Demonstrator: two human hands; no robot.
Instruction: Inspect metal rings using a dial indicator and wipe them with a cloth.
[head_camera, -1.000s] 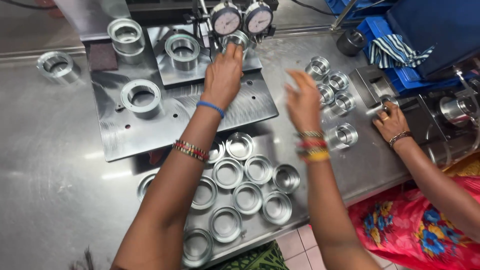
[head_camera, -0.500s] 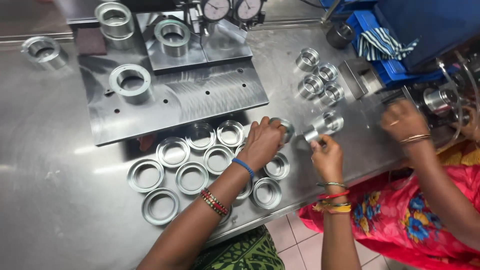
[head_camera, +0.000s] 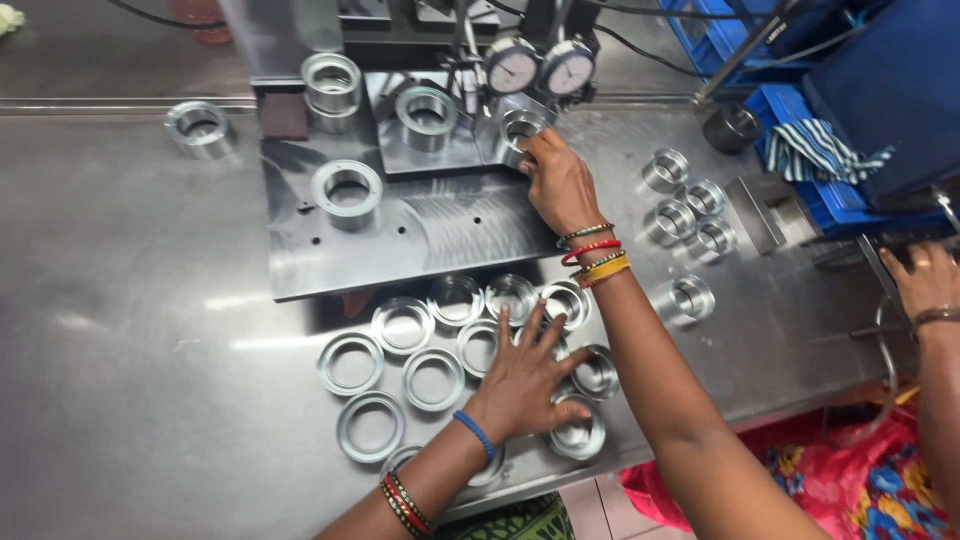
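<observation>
Far on your left, a lone steel ring (head_camera: 201, 128) sat on the steel table (head_camera: 120, 330). Beside it, a dark red block (head_camera: 284, 116) lay at the far left corner of the gauge plate (head_camera: 400, 235). Two round dial gauges (head_camera: 540, 68) stood at the far edge. To your right, blue crates (head_camera: 800, 110) held a striped cloth (head_camera: 825, 150), with a dark cylinder (head_camera: 730, 127) just beside them. Near right, flowered pink fabric (head_camera: 860, 490) showed below the table edge.

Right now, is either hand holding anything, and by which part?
Right hand grips a metal ring by its rim under the dial gauges. Left hand lies flat on the rings, holding nothing.
</observation>
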